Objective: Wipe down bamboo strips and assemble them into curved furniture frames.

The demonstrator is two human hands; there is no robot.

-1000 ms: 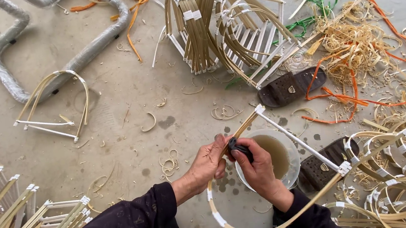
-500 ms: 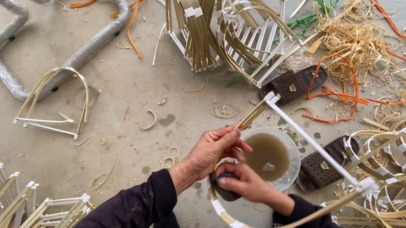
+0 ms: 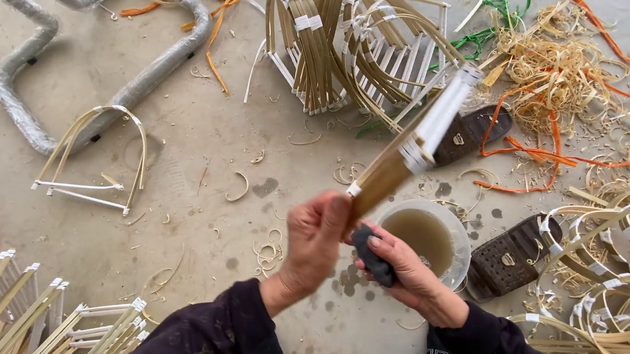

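Gripping one end of a bent bamboo frame [image 3: 413, 152], the left hand [image 3: 314, 242] has its fingers curled tight around the strips just left of centre in the head view; the frame slants away toward two o'clock, blurred. At four o'clock from it, touching, the right hand [image 3: 400, 265] closes its fingers around a dark pad [image 3: 373, 256]. Just beyond, at three o'clock, stands a white bowl [image 3: 455, 229] of murky liquid on the concrete floor [image 3: 177, 182]. More bound frames [image 3: 347, 35] are heaped at twelve o'clock.
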